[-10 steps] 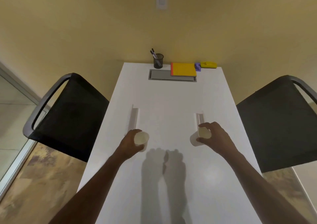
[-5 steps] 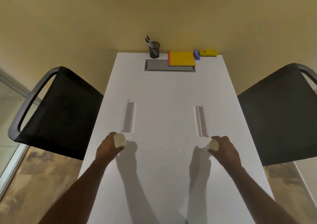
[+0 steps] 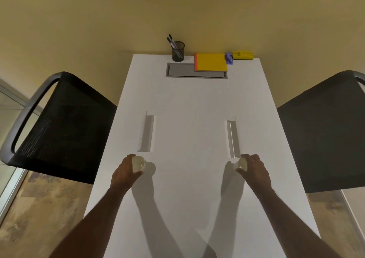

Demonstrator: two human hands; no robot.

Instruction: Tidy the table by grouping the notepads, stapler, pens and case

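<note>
At the far end of the white table the items stand in a row: a black mesh cup with pens, a yellow notepad with an orange spine, a small purple stapler and a yellow case. Far from them, near the front, my left hand grips a small white cup. My right hand grips another small white cup. Both cups sit low, at the table surface.
A grey cable hatch lies under the notepad's front edge. Two white angled strips lie mid-table, just beyond my hands. Black mesh chairs stand at the left and right sides.
My hands have moved apart and slightly toward me with the cups, from close together to just below the two strips. The items at the far end have not moved.
</note>
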